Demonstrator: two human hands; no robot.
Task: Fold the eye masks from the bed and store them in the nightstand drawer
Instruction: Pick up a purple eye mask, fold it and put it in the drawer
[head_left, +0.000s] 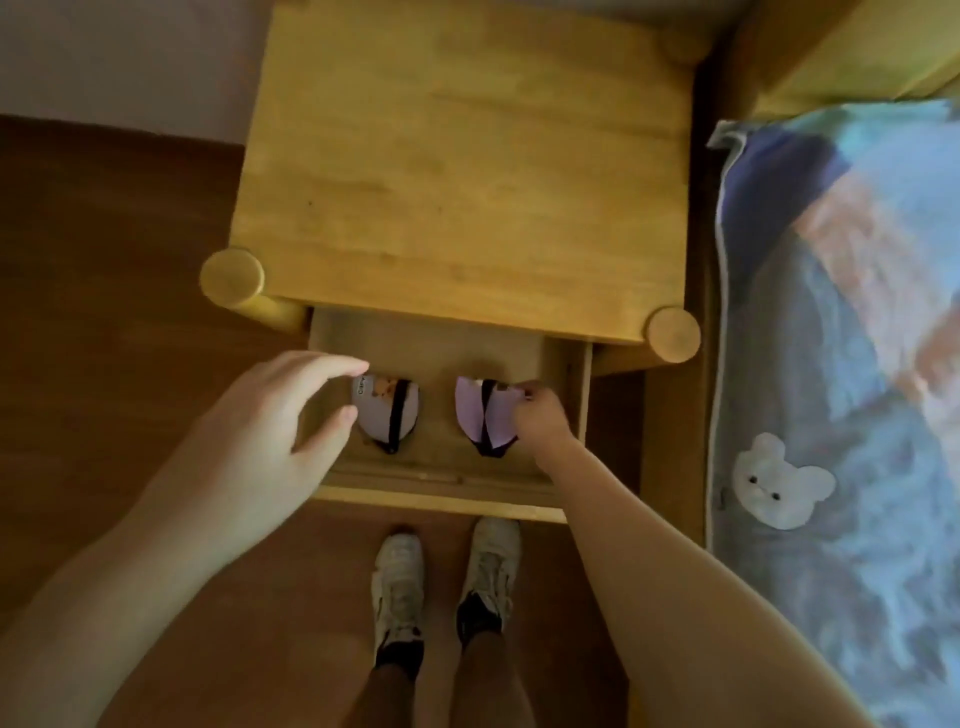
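The wooden nightstand (457, 171) has its drawer (441, 493) pulled out towards me. Two folded lilac eye masks with black straps lie inside. The left eye mask (376, 413) shows a small printed picture. My left hand (270, 431) hovers above the drawer's left side, fingers spread, holding nothing and just left of that mask. The right eye mask (485, 415) rests on the drawer floor with my right hand (540, 415) pinching its right edge.
The bed (841, 364) with a blue patterned blanket and a white bear patch (779, 483) runs along the right. Round nightstand posts (232, 275) stick out at the front corners. My feet in white shoes (447, 582) stand on the brown wooden floor before the drawer.
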